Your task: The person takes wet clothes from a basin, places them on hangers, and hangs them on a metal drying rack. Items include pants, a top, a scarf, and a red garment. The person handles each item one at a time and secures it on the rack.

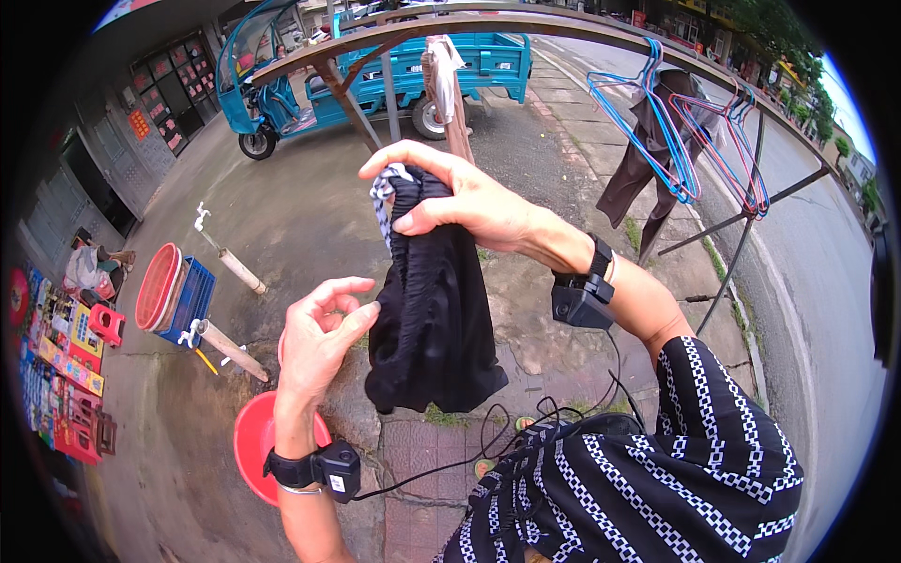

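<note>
A black cloth garment with a gathered edge hangs in front of me, bunched at its top. My right hand grips that bunched top between thumb and fingers. A black-and-white patterned cord sticks out at the top left of the cloth. My left hand is beside the cloth's left edge, fingers curled and apart, its thumb tip close to the fabric; whether it touches cannot be told. Blue and pink clothes hangers and dark trousers hang on a rusty metal rack.
A red basin stands below my left forearm. Left of it are two upright pipes with taps, a blue crate and red baskets. A blue cargo tricycle stands beyond the rack; a road runs at right.
</note>
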A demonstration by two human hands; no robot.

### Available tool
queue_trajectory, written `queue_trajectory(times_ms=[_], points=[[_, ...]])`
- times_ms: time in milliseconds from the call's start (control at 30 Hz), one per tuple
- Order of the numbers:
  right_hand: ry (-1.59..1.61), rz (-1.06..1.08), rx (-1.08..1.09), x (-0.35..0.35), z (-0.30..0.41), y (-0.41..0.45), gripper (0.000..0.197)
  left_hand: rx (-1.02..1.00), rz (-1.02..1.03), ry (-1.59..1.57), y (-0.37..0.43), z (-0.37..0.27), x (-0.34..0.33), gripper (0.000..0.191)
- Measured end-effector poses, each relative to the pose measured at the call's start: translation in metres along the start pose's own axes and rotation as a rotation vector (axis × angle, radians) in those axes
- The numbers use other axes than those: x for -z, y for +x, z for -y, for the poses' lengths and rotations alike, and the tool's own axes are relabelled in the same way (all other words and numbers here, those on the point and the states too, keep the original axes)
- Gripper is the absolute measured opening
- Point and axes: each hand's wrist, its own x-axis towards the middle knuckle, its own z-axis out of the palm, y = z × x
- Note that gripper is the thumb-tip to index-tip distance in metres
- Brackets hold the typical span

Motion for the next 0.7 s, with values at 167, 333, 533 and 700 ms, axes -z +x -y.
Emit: queue_trajectory(times_ms=[167,333,533,700], points=[[-0.178,0.104,0.006,0.016,-0.001,-0.006,0.063,-0.332,-0.024,0.056,0.035,-0.012,-0.039,0.042],[0.065,0.076,0.017,0.050,-0.016,-0.014,0.065,-0.138,0.040,-0.059,0.060,0.003,-0.062,0.024],[-1.068,-0.074,0.292,0.125,-0.039,-0.027,0.057,-0.300,-0.312,0.442,0.078,-0.033,-0.035,0.013],[-1.309,-0.121,0.684,0.114,-0.042,-0.047,0.053,-0.365,-0.435,1.144,0.088,-0.092,-0.041,0.014]])
